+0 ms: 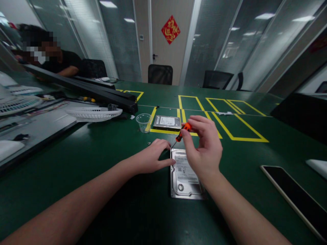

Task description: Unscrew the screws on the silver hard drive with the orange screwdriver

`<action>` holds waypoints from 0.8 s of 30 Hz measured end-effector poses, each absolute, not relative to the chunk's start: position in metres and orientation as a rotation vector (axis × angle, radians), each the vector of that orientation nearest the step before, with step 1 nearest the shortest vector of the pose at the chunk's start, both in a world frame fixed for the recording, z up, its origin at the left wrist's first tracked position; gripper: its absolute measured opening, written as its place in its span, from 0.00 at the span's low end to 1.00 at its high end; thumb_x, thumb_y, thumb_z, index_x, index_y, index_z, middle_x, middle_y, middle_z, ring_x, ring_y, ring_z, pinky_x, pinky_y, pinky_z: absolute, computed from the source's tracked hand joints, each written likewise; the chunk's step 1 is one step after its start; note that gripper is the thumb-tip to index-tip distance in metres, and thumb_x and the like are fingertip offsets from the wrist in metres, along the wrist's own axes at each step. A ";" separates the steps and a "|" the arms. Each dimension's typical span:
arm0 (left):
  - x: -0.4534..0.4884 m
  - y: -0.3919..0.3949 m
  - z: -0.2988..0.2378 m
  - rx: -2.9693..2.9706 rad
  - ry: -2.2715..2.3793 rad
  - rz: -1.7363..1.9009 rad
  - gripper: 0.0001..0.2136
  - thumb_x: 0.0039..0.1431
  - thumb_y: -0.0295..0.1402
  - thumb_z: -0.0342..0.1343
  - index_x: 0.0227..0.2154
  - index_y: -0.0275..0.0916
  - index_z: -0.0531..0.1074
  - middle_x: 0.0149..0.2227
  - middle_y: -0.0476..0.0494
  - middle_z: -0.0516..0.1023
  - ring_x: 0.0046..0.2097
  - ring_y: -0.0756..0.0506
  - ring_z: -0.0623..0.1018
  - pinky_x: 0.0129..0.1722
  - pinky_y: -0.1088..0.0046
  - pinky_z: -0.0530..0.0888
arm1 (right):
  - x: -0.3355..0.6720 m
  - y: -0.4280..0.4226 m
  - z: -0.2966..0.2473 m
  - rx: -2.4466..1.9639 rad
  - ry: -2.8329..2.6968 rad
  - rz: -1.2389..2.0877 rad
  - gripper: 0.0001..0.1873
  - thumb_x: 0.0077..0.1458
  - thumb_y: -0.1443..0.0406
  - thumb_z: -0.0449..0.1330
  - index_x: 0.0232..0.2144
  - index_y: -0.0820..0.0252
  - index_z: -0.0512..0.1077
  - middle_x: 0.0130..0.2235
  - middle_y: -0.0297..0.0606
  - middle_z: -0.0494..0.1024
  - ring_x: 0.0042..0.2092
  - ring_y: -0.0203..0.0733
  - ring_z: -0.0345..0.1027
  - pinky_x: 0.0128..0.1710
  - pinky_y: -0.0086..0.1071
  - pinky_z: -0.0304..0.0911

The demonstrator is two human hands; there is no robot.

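A silver hard drive [187, 173] with a white label lies flat on the green table in front of me. My right hand [204, 146] pinches the handle of an orange and black screwdriver [183, 132]. Its thin shaft slants down to the drive's far left corner. At that same corner my left hand [154, 156] grips the drive's left edge, its thumb resting on the top face and its fingers curled by the screwdriver tip. My right hand covers part of the drive's right side. Further back sits a second hard drive [167, 121], label up, beside a clear plastic cup [144, 123].
Yellow tape [250, 139] marks rectangles on the green table [122, 200]. A phone-like dark slab [291, 194] lies at the right. To the left are white fan grilles [94, 114] and long black bars [102, 92]. Another person [61, 61] sits at the far left.
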State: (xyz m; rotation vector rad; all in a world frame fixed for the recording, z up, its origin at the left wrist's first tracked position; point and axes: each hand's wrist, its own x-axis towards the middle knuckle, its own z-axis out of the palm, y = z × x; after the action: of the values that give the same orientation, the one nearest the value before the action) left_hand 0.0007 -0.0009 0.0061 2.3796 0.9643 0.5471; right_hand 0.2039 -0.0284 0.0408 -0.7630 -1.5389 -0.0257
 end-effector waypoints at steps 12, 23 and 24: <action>0.001 -0.001 0.007 2.376 0.958 0.560 0.16 0.68 0.45 0.69 0.49 0.42 0.73 0.58 0.36 0.77 0.61 0.33 0.74 0.64 0.49 0.73 | 0.205 -0.033 0.046 -0.783 -1.600 -0.064 0.17 0.71 0.69 0.59 0.56 0.50 0.80 0.55 0.45 0.79 0.57 0.50 0.77 0.55 0.50 0.77; 0.001 -0.001 0.008 2.374 0.965 0.536 0.16 0.68 0.44 0.69 0.49 0.41 0.73 0.57 0.36 0.77 0.61 0.33 0.74 0.63 0.50 0.73 | 0.205 -0.031 0.043 -0.772 -1.577 -0.058 0.16 0.70 0.70 0.59 0.56 0.53 0.79 0.56 0.46 0.80 0.59 0.52 0.77 0.57 0.53 0.78; 0.001 -0.001 0.007 2.378 0.964 0.539 0.16 0.68 0.44 0.69 0.49 0.41 0.73 0.58 0.36 0.77 0.61 0.33 0.74 0.63 0.50 0.73 | 0.205 -0.031 0.043 -0.768 -1.573 -0.050 0.16 0.70 0.70 0.60 0.56 0.53 0.79 0.56 0.46 0.80 0.58 0.52 0.77 0.55 0.52 0.78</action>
State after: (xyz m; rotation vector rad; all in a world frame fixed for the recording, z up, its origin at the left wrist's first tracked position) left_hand 0.0012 -0.0008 0.0069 2.3776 0.9640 0.5386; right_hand 0.2049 -0.0309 0.0427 -0.7682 -1.5731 -0.0499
